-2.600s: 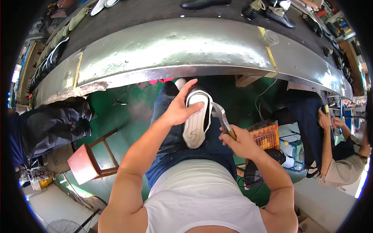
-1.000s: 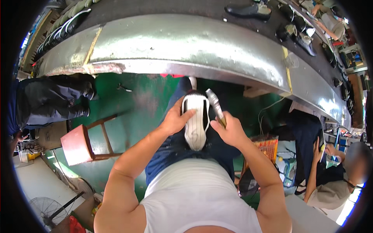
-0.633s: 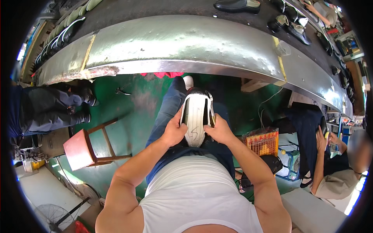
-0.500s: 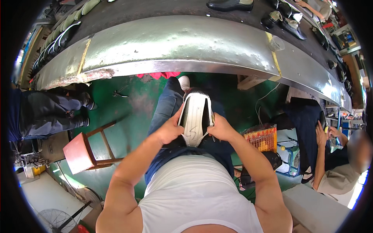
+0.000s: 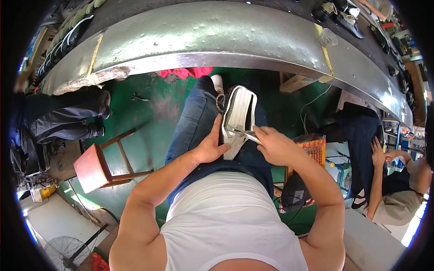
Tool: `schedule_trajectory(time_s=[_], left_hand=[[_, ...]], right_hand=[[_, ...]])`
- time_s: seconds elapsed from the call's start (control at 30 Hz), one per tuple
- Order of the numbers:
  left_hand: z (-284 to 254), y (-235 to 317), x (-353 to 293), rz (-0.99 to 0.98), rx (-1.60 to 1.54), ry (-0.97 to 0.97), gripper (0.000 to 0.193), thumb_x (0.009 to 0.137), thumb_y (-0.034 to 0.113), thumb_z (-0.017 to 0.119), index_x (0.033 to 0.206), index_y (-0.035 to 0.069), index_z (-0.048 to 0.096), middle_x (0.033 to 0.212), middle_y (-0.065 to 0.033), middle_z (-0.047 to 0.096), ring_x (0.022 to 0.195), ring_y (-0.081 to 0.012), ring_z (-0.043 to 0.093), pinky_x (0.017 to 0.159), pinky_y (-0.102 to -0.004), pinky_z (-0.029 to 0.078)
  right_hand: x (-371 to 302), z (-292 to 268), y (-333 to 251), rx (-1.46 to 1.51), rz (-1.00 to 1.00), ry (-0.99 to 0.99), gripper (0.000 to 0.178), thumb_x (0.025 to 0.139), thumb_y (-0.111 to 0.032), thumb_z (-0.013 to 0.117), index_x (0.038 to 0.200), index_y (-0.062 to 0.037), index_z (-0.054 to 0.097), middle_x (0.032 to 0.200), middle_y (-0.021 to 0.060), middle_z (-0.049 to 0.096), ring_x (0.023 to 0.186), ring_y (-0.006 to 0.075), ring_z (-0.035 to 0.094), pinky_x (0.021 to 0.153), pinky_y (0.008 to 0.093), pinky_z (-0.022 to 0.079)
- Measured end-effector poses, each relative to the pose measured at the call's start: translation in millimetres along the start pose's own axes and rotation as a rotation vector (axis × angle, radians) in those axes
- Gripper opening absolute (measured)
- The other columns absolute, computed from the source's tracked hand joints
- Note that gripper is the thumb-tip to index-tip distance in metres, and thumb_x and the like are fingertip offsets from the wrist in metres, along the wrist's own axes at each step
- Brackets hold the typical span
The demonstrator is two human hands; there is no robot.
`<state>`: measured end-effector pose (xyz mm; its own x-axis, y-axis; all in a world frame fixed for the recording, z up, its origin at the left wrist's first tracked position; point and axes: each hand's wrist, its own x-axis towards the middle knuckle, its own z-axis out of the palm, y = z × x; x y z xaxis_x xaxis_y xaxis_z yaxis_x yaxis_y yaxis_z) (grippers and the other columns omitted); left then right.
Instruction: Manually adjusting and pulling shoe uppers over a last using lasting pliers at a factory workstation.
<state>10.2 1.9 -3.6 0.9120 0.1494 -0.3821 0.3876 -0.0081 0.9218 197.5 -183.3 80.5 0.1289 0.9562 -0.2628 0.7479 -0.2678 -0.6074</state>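
Watching remotely, I log: left hand holds the near left side of an elongated, white-soled dark shoe over blue-trousered legs; right hand grips a slim silvery metal tool across it.

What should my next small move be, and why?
Probably ease the head of the tool onto the left edge of the shoe: your right hand has it angled across the shoe, head near that edge, and your left hand braces that side.
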Motion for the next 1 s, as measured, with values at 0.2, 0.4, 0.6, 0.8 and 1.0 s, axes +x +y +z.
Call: schedule_trajectory(time_s=[0.2, 0.4, 0.6, 0.8, 1.0], left_hand=[[-0.8, 7.5, -2.1, 0.057, -0.387, -0.011, 0.085, 0.095, 0.02, 0.052, 0.155, -0.004, -0.004, 0.161, -0.0212, 0.015, 0.149, -0.0279, 0.018, 0.119, -0.0336, 0.018], [14.7, 11.8, 27.1, -0.266, -0.633, 0.576, 0.059, 0.108, 0.043, 0.026, 0.148, 0.001, 0.041, 0.145, -0.0171, 0.049, 0.131, -0.0242, 0.048, 0.109, -0.033, 0.035], [9.9, -24.8, 34.4, 0.055, 0.035, 0.685, 0.052, 0.107, 0.033, 0.03, 0.133, -0.006, 0.054, 0.122, -0.0304, 0.062, 0.117, -0.0393, 0.059, 0.1, -0.0382, 0.045], [4.0, 2.8, 24.8, 0.198, 0.443, 0.53, 0.05, 0.103, 0.026, 0.042, 0.149, 0.007, 0.035, 0.141, -0.0324, 0.045, 0.111, -0.0463, 0.059, 0.096, -0.0448, 0.049], [-10.0, 21.9, 27.3, 0.016, 0.707, 0.263, 0.059, 0.102, 0.031, 0.045, 0.156, 0.027, 0.022, 0.147, -0.036, 0.033, 0.1, -0.0472, 0.064, 0.091, -0.0475, 0.053]], right_hand=[[26.9, -24.4, -28.0, -0.374, 0.045, -0.192, 0.026, 0.079, -0.004, 0.059, 0.103, 0.007, 0.06, 0.087, 0.0204, 0.066, 0.082, 0.0394, 0.066, 0.074, 0.0451, 0.054], [29.4, 38.0, -20.9, -0.131, -0.019, 0.04, 0.02, 0.087, -0.017, 0.063, 0.093, 0.0022, 0.058, 0.084, 0.0224, 0.065, 0.08, 0.0394, 0.066, 0.069, 0.0485, 0.052], [28.4, 21.9, 0.1, -0.035, -0.028, 0.093, 0.023, 0.087, -0.013, 0.063, 0.1, 0.0032, 0.054, 0.091, 0.0233, 0.063, 0.083, 0.0416, 0.063, 0.076, 0.0495, 0.051], [50.6, 12.0, 8.2, -0.192, 0.151, 0.183, 0.019, 0.088, -0.012, 0.062, 0.098, 0.0026, 0.055, 0.089, 0.0205, 0.064, 0.083, 0.0397, 0.064, 0.074, 0.0489, 0.052], [52.6, -30.5, 26.5, 0.212, 0.357, -0.274, 0.032, 0.095, -0.028, 0.061, 0.101, 0.003, 0.057, 0.087, 0.0258, 0.064, 0.081, 0.042, 0.064, 0.072, 0.0464, 0.05]])
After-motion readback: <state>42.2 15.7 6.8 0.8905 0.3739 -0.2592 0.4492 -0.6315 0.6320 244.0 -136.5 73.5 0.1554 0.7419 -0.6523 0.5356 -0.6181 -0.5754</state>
